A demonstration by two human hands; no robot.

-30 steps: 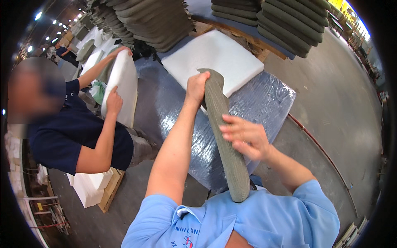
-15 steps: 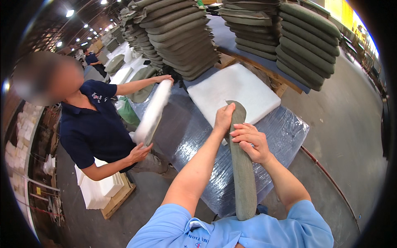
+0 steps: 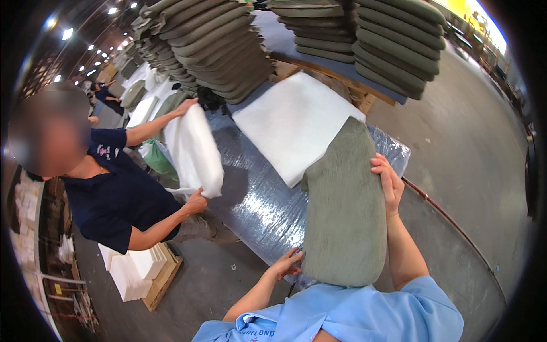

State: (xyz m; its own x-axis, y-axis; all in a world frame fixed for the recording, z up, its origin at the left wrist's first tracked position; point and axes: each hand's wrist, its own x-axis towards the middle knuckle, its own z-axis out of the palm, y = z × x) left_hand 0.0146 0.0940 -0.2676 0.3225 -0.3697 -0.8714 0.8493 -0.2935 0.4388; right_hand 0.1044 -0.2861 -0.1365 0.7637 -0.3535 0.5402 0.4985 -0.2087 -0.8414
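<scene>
A grey-green fabric cushion point(image 3: 345, 211) stands tilted in front of my chest, its broad side showing and a loose flap at its upper left edge. My right hand point(image 3: 390, 185) grips the cushion's right edge, fingers bent against the side. Beside the lower left edge, my left hand point(image 3: 284, 265) has its fingers spread, the tips at or just touching the cushion. Partly behind the cushion, a white padded slab point(image 3: 296, 122) lies on the plastic-wrapped table point(image 3: 256, 211).
At left, a co-worker in a dark shirt point(image 3: 119, 188) holds a white padded piece point(image 3: 194, 148) in both hands. Tall stacks of grey-green cushions point(image 3: 213, 51) stand at the back. White foam blocks point(image 3: 137, 268) sit on a floor pallet; a reddish hose point(image 3: 450, 219) runs at right.
The cushion has turned from edge-on to broad side. My left hand has left its top and dropped to the lower left; my right hand has moved right. The co-worker's white piece has turned too.
</scene>
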